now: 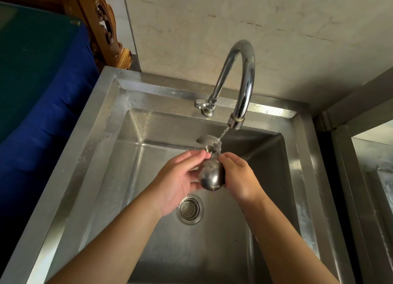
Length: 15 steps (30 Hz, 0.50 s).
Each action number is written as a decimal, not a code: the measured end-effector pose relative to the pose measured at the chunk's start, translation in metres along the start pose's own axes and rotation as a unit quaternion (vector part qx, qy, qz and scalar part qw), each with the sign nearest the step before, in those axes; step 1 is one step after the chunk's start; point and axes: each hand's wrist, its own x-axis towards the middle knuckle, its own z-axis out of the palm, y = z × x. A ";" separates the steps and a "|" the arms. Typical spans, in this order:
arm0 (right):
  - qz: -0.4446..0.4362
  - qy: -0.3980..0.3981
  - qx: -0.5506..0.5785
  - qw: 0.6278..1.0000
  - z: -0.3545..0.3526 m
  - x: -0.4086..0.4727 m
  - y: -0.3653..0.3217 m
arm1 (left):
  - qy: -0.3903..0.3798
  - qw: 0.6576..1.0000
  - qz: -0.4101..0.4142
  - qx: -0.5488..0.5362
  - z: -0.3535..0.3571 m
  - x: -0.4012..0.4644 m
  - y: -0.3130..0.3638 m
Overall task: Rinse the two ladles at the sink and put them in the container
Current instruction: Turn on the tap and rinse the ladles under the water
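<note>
Over the steel sink (102, 147), both my hands hold a steel ladle bowl (212, 177), its rounded back facing me. My left hand (180, 177) cups its left side and my right hand (238, 175) grips its right side. A second rounded steel piece (207, 139), seemingly another ladle bowl, sits just beyond my fingertips under the stream. Water runs from the curved chrome tap (240, 79) onto the metal there. The ladle handles are hidden. No container is in view.
The round drain strainer (190, 209) lies in the basin floor below my hands. A blue-covered surface (42, 105) stands left of the sink, carved wood (106, 28) behind it. A steel unit (370, 177) flanks the right side. A pale wall backs the tap.
</note>
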 end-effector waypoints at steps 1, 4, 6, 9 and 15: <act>-0.004 -0.008 0.002 1.000 0.001 -0.001 -0.001 | 0.034 0.999 0.004 0.005 -0.002 0.003 0.003; -0.019 -0.021 0.009 1.000 0.006 -0.003 -0.002 | 0.136 0.990 0.030 0.007 -0.013 0.016 0.007; -0.026 -0.026 0.016 0.999 0.008 -0.004 -0.001 | 0.166 0.984 0.027 0.055 -0.018 0.026 0.010; -0.034 -0.014 0.002 0.999 0.010 -0.005 -0.001 | 0.135 0.980 -0.016 0.144 -0.017 0.039 0.016; -0.048 0.020 0.005 0.999 0.008 -0.005 0.003 | 0.018 0.980 -0.023 0.196 -0.006 0.057 0.026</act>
